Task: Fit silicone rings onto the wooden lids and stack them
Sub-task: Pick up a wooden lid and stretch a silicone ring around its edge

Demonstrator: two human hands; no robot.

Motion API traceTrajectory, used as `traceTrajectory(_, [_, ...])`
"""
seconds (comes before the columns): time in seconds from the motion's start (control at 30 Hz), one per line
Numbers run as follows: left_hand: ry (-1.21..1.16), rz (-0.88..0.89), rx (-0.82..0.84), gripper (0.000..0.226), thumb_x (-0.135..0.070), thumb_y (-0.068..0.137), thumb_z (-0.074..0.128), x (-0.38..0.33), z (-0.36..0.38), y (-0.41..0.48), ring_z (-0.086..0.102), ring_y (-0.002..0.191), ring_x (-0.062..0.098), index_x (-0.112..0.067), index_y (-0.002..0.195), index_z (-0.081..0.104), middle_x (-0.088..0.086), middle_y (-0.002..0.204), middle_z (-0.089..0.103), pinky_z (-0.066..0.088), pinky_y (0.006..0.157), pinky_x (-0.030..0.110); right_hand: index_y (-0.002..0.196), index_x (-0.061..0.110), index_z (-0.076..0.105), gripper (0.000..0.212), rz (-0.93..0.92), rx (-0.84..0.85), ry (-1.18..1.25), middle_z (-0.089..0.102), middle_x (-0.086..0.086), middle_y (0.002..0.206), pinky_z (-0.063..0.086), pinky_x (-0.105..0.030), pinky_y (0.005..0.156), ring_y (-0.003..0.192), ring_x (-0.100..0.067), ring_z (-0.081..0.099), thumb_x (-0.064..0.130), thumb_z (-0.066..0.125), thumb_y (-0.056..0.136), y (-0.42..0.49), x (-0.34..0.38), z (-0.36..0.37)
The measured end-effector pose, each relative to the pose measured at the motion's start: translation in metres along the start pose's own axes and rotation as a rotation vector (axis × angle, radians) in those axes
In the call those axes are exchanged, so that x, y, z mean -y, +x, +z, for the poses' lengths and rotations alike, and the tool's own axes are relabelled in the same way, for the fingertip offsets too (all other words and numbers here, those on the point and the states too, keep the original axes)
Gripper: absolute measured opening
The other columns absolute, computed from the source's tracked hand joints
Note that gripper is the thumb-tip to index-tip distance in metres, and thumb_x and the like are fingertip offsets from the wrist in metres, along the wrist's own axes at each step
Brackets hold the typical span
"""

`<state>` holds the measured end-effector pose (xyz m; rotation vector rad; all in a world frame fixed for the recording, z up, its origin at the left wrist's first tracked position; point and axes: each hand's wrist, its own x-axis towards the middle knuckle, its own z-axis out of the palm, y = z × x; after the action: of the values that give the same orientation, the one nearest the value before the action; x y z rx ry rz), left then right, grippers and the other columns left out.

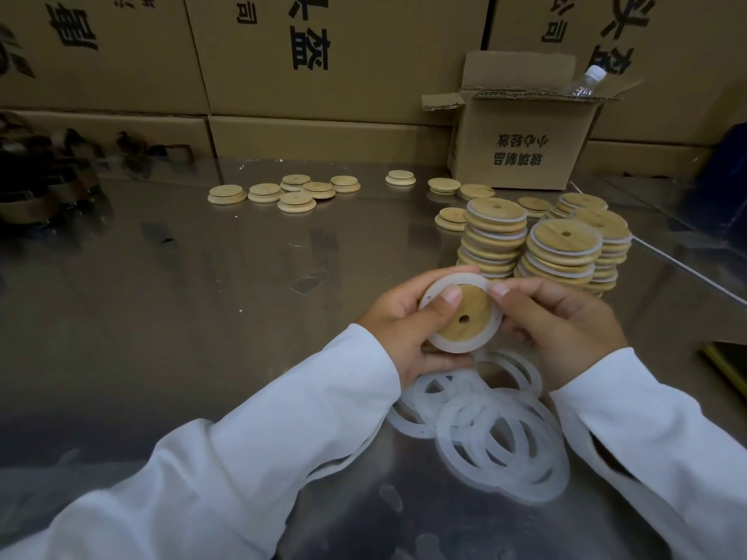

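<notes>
Steel table (182,317) below; I see left hand (398,329) and right hand (562,329), fingers curled, gripping one wooden lid (471,303), thumbs pressing its silicone ring (454,346).

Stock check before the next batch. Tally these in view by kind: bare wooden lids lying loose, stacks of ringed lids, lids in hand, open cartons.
Bare wooden lids: 11
Stacks of ringed lids: 4
Wooden lid held by left hand and right hand: 1
Open carton: 1
Total: 17
</notes>
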<state>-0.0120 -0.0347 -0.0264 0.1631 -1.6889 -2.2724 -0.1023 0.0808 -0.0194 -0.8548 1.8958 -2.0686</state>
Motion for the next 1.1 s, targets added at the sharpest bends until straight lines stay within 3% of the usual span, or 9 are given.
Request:
traceTrajectory(0.13, [0.01,0.012,-0.045,0.02,-0.019,0.093,0.045,0.0017,0.0001,0.0011,0.061,0.103,0.031,-0.02,0.105,0.061,0.012,0.108,0.061,0.058,0.073,0.038,0.058,0.026,0.072,0.019,0.005,0.004,-0.004,0.064,0.007,0.053,0.047,-0.015,0.053,0.051,-0.004,0.056,0.018,0.067,0.075,0.001,-0.002,-0.0009])
traceTrajectory(0.27, [0.044,0.035,-0.093,0.016,-0.019,0.091,0.05,0.0038,-0.0004,0.0015,0.065,0.09,0.027,-0.015,0.098,0.063,0.01,0.094,0.066,0.058,0.07,0.039,0.063,0.026,0.073,0.008,0.056,-0.003,0.052,0.062,0.0,0.057,0.049,-0.041,0.076,0.07,-0.027,0.055,0.033,0.07,0.062,0.002,-0.005,-0.0009])
traceTrajectory(0.33, [0.051,0.045,-0.101,0.015,-0.018,0.09,0.051,0.0038,-0.0002,0.0014,0.066,0.086,0.025,-0.016,0.096,0.064,0.008,0.091,0.066,0.059,0.068,0.038,0.062,0.026,0.073,0.007,0.072,-0.02,0.051,0.061,-0.001,0.056,0.048,-0.043,0.078,0.07,-0.027,0.054,0.027,0.07,0.068,0.0028,-0.0054,-0.0004])
traceTrajectory(0.43, [0.07,0.07,-0.122,0.014,-0.017,0.09,0.052,0.0048,0.0,0.0015,0.066,0.085,0.025,-0.015,0.097,0.064,0.008,0.09,0.066,0.059,0.066,0.037,0.06,0.026,0.073,0.017,0.052,-0.043,0.035,0.063,-0.002,0.059,0.05,-0.037,0.075,0.068,-0.024,0.056,0.018,0.069,0.075,0.0032,-0.0051,-0.0008])
traceTrajectory(0.53, [0.083,0.089,-0.149,0.012,-0.019,0.089,0.054,0.0061,-0.001,0.0019,0.067,0.084,0.026,-0.017,0.094,0.064,0.007,0.09,0.067,0.059,0.063,0.038,0.06,0.023,0.069,0.021,-0.041,-0.044,-0.034,0.063,0.009,0.052,0.048,-0.015,0.058,0.054,-0.003,0.057,0.012,0.067,0.078,0.0019,-0.003,0.0001])
traceTrajectory(0.6, [0.071,0.089,-0.159,0.011,-0.02,0.088,0.055,0.006,-0.0021,0.0022,0.068,0.082,0.024,-0.018,0.093,0.065,0.005,0.088,0.067,0.059,0.06,0.038,0.065,0.021,0.066,0.018,-0.076,-0.032,-0.038,0.062,0.013,0.05,0.044,-0.008,0.052,0.049,0.003,0.055,0.009,0.065,0.079,0.0009,-0.0016,0.0012])
traceTrajectory(0.7, [-0.001,0.072,-0.151,0.013,-0.021,0.087,0.055,0.004,-0.0032,0.0027,0.069,0.077,0.023,-0.017,0.093,0.066,0.007,0.088,0.068,0.058,0.058,0.037,0.066,0.021,0.066,0.018,-0.048,-0.009,0.005,0.063,0.012,0.051,0.044,-0.009,0.053,0.049,0.003,0.054,0.01,0.064,0.079,0.0012,-0.0013,0.0018])
traceTrajectory(0.93, [-0.038,0.096,-0.145,0.018,-0.025,0.081,0.056,-0.0011,-0.0038,0.0031,0.067,0.086,0.028,-0.017,0.094,0.065,0.011,0.095,0.066,0.058,0.062,0.039,0.064,0.02,0.065,0.019,-0.038,0.028,0.044,0.061,0.012,0.049,0.045,-0.009,0.054,0.048,0.003,0.055,0.009,0.062,0.08,0.0009,0.0023,0.001])
traceTrajectory(1.1, [0.091,0.144,-0.185,0.013,-0.022,0.089,0.051,0.0004,-0.0035,0.0019,0.066,0.089,0.028,-0.019,0.095,0.062,0.009,0.095,0.064,0.059,0.063,0.039,0.065,0.02,0.066,0.009,-0.038,-0.001,0.038,0.064,0.011,0.051,0.046,-0.009,0.052,0.049,0.003,0.057,0.014,0.067,0.072,-0.0016,0.0022,0.0025])
